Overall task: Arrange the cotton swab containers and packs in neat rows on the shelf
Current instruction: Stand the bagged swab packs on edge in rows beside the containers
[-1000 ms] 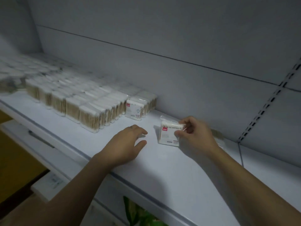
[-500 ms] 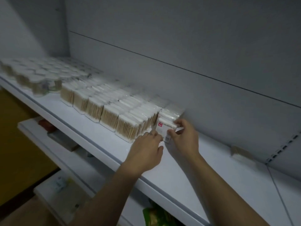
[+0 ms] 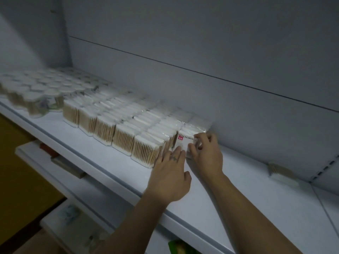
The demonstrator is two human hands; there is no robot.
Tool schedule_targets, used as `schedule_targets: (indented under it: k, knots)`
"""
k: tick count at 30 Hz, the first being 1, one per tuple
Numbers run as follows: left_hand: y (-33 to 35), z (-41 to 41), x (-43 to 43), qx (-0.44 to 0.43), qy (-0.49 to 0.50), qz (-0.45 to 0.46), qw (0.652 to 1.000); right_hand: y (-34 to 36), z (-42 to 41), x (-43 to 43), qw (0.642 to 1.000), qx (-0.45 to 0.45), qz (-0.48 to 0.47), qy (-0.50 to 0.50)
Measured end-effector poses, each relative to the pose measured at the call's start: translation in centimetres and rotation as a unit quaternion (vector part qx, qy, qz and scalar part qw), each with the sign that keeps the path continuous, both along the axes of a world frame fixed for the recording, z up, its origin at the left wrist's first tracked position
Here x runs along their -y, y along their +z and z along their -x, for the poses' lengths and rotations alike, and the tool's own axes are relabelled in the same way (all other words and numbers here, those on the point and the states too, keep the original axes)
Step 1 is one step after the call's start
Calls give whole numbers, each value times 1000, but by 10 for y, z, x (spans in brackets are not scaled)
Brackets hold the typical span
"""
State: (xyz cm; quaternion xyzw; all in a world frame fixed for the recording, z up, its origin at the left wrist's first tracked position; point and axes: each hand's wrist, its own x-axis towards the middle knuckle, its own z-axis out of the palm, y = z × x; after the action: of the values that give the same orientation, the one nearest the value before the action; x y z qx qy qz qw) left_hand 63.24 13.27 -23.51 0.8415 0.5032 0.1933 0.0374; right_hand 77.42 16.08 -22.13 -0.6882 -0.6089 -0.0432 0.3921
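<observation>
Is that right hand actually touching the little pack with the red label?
Touching. The head view shows the right hand with fingers and thumb curled onto the right edge of the red-label pack, with no gap between them.

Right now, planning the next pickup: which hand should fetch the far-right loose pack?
Probably right: the right hand, pinching the labelled pack, is nearer the loose pack; the left hand braces the rows.
</observation>
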Motion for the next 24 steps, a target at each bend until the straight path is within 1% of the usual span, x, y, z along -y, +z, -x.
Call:
schedule_targets:
  k: [5, 9, 11, 15, 20, 24]
  knots:
    - [-1, -2, 0, -7, 1, -10, 1000, 0, 0, 0, 1000, -5, 13, 1]
    - [0, -2, 0, 12, -2, -14, 1000, -2, -1, 9, 1000, 18, 25, 4]
    - [2, -1, 2, 26, -9, -7, 1000, 1, -3, 14, 999, 9, 32, -1]
    - [7, 0, 6, 43, -10, -21, 999, 17, -14, 20, 999, 5, 47, 11]
    - [10, -7, 8, 56, -2, -42, 998, 36, -56, 34, 993, 74, 84, 35]
    - [20, -43, 18, 75, -26, -36, 996, 36, -112, 58, 987, 117, 111, 28]
